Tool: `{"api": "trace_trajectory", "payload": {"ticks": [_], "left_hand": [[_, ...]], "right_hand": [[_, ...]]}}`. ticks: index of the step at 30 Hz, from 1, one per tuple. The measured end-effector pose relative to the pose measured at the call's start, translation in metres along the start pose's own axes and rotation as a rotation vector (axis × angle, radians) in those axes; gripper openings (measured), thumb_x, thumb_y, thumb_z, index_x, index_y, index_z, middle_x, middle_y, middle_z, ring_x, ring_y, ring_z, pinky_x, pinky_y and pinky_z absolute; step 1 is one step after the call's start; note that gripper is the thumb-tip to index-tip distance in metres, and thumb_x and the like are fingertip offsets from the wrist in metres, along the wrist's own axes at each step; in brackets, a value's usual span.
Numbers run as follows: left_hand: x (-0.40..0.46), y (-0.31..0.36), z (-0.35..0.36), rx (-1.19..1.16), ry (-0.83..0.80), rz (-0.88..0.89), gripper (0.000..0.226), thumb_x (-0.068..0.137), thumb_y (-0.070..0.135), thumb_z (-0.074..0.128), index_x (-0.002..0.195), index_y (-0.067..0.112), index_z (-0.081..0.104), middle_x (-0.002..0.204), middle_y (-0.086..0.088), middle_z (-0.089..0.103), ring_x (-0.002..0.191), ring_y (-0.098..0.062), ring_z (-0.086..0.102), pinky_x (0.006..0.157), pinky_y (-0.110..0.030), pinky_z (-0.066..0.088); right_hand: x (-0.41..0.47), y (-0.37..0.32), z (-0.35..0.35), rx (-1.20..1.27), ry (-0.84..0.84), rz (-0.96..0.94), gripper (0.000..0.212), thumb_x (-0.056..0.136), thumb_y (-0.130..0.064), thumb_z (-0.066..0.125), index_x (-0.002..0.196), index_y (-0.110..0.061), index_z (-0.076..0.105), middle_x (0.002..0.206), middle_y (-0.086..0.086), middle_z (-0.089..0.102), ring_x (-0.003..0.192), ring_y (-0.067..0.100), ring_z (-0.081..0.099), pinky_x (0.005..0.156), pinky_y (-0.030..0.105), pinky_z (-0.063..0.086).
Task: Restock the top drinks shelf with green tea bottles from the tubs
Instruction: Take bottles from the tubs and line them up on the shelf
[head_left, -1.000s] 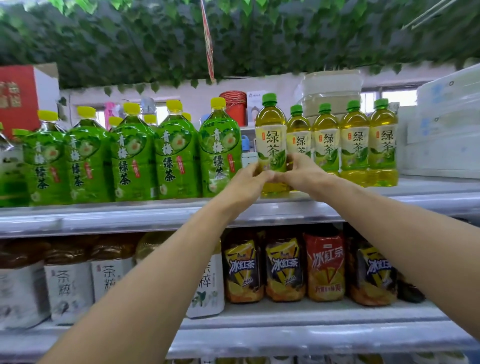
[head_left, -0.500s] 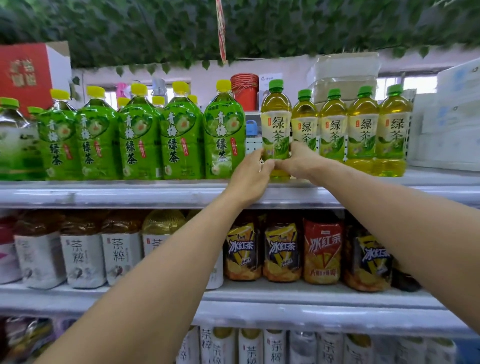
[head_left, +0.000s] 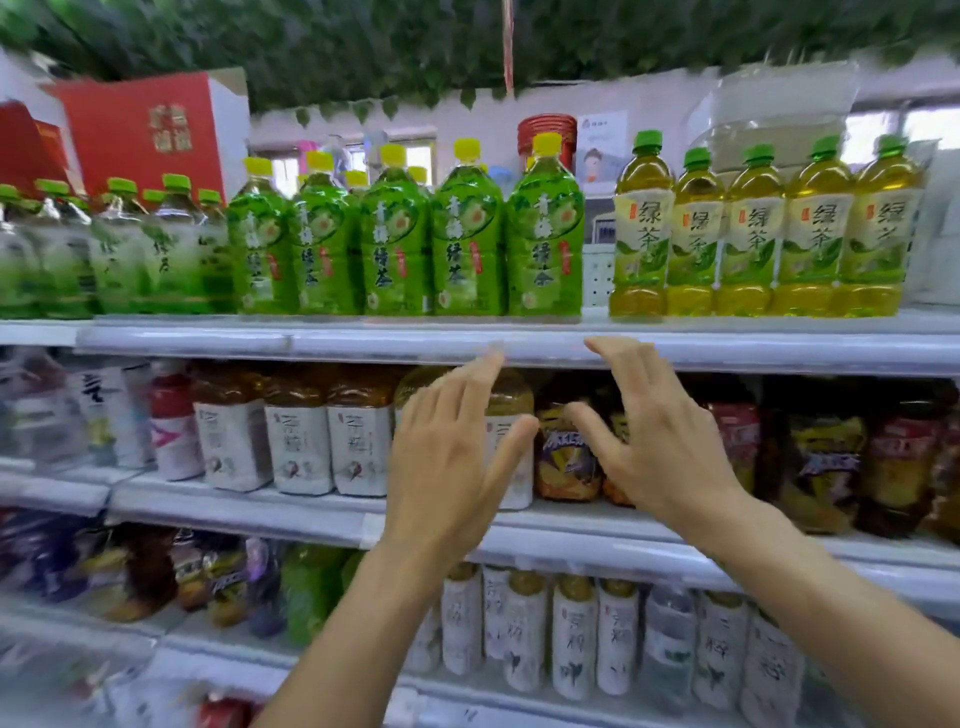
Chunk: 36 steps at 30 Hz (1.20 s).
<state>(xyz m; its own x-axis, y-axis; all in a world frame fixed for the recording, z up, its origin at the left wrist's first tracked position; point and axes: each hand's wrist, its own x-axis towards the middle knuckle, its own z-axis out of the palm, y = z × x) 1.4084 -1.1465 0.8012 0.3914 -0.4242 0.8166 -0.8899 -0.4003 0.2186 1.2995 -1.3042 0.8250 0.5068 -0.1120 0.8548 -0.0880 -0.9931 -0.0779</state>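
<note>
A row of yellow green tea bottles with green caps stands on the top shelf at the right; the leftmost one stands at the row's left end. To their left is a row of bright green bottles with yellow caps. My left hand and my right hand hang below the shelf edge, in front of the second shelf. Both have spread, straight fingers and hold nothing. The tubs are out of view.
Red boxes stand at the top left behind clear bottles with green caps. The second shelf holds white-labelled tea bottles and iced tea bottles. More bottles fill the lower shelves. Leafy decoration hangs overhead.
Both hands let go of the leftmost yellow green tea bottle and dropped below the top shelf with fingers spread. The camera view tilted down and shifted left.
</note>
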Motion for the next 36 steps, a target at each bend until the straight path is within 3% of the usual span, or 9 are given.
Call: {"api": "trace_trajectory", "payload": {"ticks": [3,5,7,10,14,18,20,29,36], "left_hand": [[-0.055,-0.046,-0.041,0.057,-0.07,-0.107,0.068,0.096,0.068,0.028,0.152,0.03,0.033,0.143,0.006,0.051,0.119,-0.018,0.056,0.085,-0.038,0.052],[-0.089,-0.08,-0.074,0.099,-0.119,-0.165,0.071,0.094,0.069,0.028,0.152,0.029,0.034,0.141,0.004,0.053,0.12,-0.02,0.058,0.08,-0.039,0.053],[-0.123,-0.116,-0.111,0.152,-0.173,-0.217,0.074,0.093,0.069,0.029,0.152,0.025,0.037,0.14,0.001,0.055,0.122,-0.023,0.057,0.081,-0.041,0.053],[-0.173,-0.175,-0.17,0.238,-0.231,-0.272,0.078,0.092,0.069,0.026,0.152,0.021,0.038,0.139,-0.003,0.054,0.123,-0.027,0.054,0.084,-0.044,0.052],[-0.235,-0.254,-0.245,0.341,-0.367,-0.399,0.076,0.094,0.069,0.03,0.154,0.021,0.033,0.147,-0.004,0.045,0.132,-0.027,0.046,0.094,-0.046,0.048],[-0.281,-0.33,-0.307,0.423,-0.485,-0.483,0.061,0.1,0.051,0.047,0.151,0.02,0.037,0.148,-0.005,0.044,0.132,-0.029,0.046,0.098,-0.044,0.044],[-0.296,-0.366,-0.331,0.438,-0.512,-0.53,0.06,0.101,0.05,0.048,0.151,0.019,0.036,0.148,-0.005,0.044,0.132,-0.028,0.045,0.098,-0.041,0.041],[-0.342,-0.542,-0.371,0.397,-0.506,-0.761,0.063,0.1,0.054,0.048,0.153,0.024,0.033,0.152,-0.002,0.039,0.136,-0.026,0.044,0.102,-0.05,0.045],[-0.361,-0.705,-0.373,0.286,-0.555,-1.009,0.059,0.1,0.041,0.057,0.149,0.014,0.04,0.146,-0.01,0.047,0.127,-0.028,0.053,0.102,-0.044,0.045]], "right_hand": [[-0.026,-0.057,0.025,0.038,-0.036,-0.029,0.059,0.09,-0.041,0.055,0.142,-0.016,0.043,0.134,0.005,0.052,0.114,0.028,0.057,0.057,0.031,0.047],[-0.043,-0.104,0.046,0.057,-0.061,-0.025,0.056,0.091,-0.043,0.053,0.139,-0.016,0.044,0.131,0.006,0.055,0.109,0.029,0.061,0.06,0.035,0.052],[-0.061,-0.155,0.072,0.101,-0.117,-0.008,0.056,0.09,-0.045,0.049,0.137,-0.015,0.044,0.126,0.009,0.059,0.102,0.033,0.064,0.062,0.037,0.054],[-0.086,-0.235,0.116,0.142,-0.219,-0.002,0.054,0.091,-0.038,0.06,0.136,-0.012,0.043,0.12,0.013,0.06,0.098,0.037,0.063,0.064,0.041,0.053],[-0.106,-0.338,0.171,0.205,-0.378,-0.011,0.054,0.089,-0.037,0.065,0.133,-0.009,0.05,0.125,0.014,0.055,0.108,0.038,0.057,0.074,0.045,0.053],[-0.112,-0.424,0.224,0.265,-0.556,-0.015,0.06,0.092,-0.042,0.061,0.14,-0.011,0.044,0.14,0.013,0.044,0.122,0.036,0.048,0.091,0.047,0.049],[-0.111,-0.459,0.251,0.289,-0.596,-0.024,0.059,0.094,-0.045,0.058,0.142,-0.014,0.042,0.139,0.011,0.043,0.122,0.035,0.048,0.09,0.045,0.048],[-0.092,-0.569,0.398,0.349,-0.815,-0.04,0.052,0.098,-0.045,0.05,0.143,-0.021,0.039,0.143,0.006,0.041,0.13,0.027,0.041,0.09,0.042,0.043],[-0.07,-0.639,0.544,0.425,-1.026,0.021,0.05,0.096,-0.041,0.056,0.14,-0.021,0.042,0.142,0.006,0.044,0.13,0.028,0.043,0.092,0.04,0.044]]}}
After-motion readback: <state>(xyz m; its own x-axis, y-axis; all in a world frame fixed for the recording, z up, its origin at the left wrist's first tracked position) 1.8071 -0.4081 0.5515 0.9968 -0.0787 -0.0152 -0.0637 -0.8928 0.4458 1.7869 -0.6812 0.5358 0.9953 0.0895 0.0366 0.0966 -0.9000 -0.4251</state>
